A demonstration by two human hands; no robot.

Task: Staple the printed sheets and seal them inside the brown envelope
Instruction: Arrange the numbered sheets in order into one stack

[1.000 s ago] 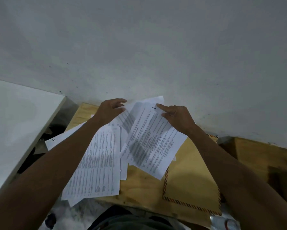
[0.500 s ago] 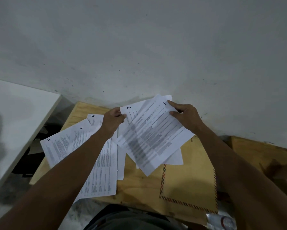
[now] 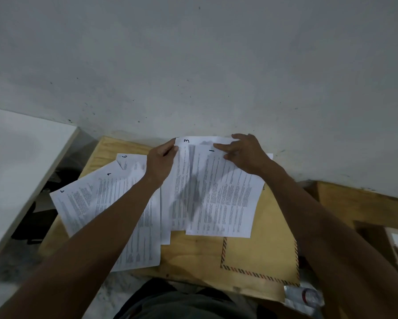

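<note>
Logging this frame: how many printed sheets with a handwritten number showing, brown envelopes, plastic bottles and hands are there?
printed sheets, number showing: 5
brown envelope: 1
plastic bottle: 1
hands, left hand and right hand: 2
Total: 9
Further sheets may lie hidden underneath.

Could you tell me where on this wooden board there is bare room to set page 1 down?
Bare wood lies between the spread sheets and the brown envelope, toward the near edge. The board's left side is crowded with overlapping pages; sheet 1 overlaps the envelope's top.
</note>
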